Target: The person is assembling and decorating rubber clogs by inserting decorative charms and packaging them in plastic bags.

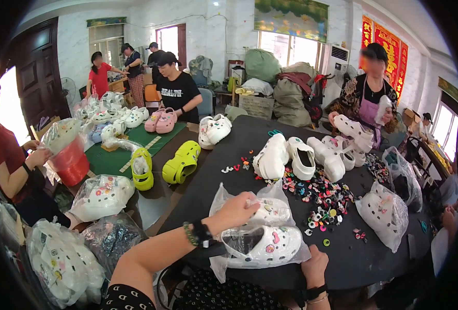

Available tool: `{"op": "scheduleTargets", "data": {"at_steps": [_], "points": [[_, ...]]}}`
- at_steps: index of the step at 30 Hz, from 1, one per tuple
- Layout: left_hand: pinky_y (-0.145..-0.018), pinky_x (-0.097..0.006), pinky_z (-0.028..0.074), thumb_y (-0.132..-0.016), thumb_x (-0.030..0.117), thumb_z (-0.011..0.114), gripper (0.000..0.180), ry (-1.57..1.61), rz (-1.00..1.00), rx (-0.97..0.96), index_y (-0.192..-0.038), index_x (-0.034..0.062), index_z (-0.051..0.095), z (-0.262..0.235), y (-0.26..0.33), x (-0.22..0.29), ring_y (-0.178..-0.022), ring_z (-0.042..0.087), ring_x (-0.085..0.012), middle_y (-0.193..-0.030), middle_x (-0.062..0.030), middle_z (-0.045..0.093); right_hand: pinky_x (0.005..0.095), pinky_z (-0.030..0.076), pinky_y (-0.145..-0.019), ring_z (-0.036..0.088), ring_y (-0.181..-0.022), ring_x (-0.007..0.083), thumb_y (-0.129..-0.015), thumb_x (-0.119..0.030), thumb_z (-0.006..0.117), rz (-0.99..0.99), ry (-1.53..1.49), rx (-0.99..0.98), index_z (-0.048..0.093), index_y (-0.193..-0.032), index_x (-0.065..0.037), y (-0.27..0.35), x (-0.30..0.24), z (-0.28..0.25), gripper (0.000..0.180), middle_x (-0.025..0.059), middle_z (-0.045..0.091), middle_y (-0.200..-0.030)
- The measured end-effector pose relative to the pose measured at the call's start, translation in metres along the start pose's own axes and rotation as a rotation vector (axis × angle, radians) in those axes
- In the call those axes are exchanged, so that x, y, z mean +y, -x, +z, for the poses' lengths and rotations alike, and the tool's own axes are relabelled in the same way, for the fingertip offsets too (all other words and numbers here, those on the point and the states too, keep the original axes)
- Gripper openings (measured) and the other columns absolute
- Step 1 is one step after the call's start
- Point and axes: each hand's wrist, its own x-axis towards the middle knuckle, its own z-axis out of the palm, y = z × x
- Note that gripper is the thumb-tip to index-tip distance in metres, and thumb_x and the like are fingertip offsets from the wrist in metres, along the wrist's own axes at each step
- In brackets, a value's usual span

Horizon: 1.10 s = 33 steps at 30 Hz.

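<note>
My left hand [236, 205] grips the top of a clear plastic bag [270, 206] at the near edge of the black table [353, 258]. A white clog shoe [262, 245] with small coloured charms lies half inside the bag; a second white clog shows deeper in it. My right hand [315, 266] rests at the table's edge under the bag's lower right corner, fingers curled against the plastic. My left wrist wears a black band and a green bead bracelet.
Loose coloured charms [322, 199] lie scattered mid-table beside white clogs [301, 157]. Bagged clogs [386, 212] lie at right, more bags [102, 196] at left. Yellow-green clogs [180, 165] and pink clogs [160, 121] sit farther left. People stand around the tables; one at the far right holds a white clog.
</note>
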Motion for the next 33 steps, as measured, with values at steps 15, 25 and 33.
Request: {"op": "scheduleTargets", "data": {"at_steps": [15, 25, 33], "points": [[-0.078, -0.023, 0.045, -0.095, 0.008, 0.060, 0.015, 0.148, 0.006, 0.321, -0.108, -0.0001, 0.062, -0.067, 0.104, -0.069, -0.088, 0.057, -0.0086, -0.097, -0.0018, 0.063, 0.0394, 0.047, -0.052, 0.063, -0.056, 0.0342, -0.094, -0.025, 0.063, 0.471, -0.581, 0.063, 0.061, -0.079, 0.002, -0.045, 0.013, -0.029, 0.031, 0.0169, 0.061, -0.063], [-0.059, -0.024, 0.044, -0.102, 0.030, 0.051, 0.028, 0.258, -0.229, 0.155, -0.099, 0.0034, 0.060, -0.037, 0.138, -0.074, -0.069, 0.057, -0.0090, -0.081, -0.0006, 0.063, 0.0342, 0.049, -0.061, 0.062, -0.074, 0.0261, -0.090, -0.012, 0.066, 0.171, -0.441, 0.107, 0.062, -0.091, 0.000, -0.028, -0.020, -0.057, 0.013, 0.0130, 0.060, -0.086], [-0.050, -0.022, 0.038, -0.097, 0.021, 0.061, 0.021, 0.506, -0.267, 0.055, -0.087, 0.0022, 0.059, -0.023, 0.140, -0.086, -0.056, 0.052, -0.0064, -0.068, 0.0001, 0.059, 0.0205, 0.044, -0.052, 0.058, -0.059, 0.0071, -0.103, -0.027, 0.051, 0.396, -1.154, -0.832, 0.064, -0.095, -0.001, 0.031, -0.083, -0.082, 0.030, 0.0048, 0.067, -0.074]]}}
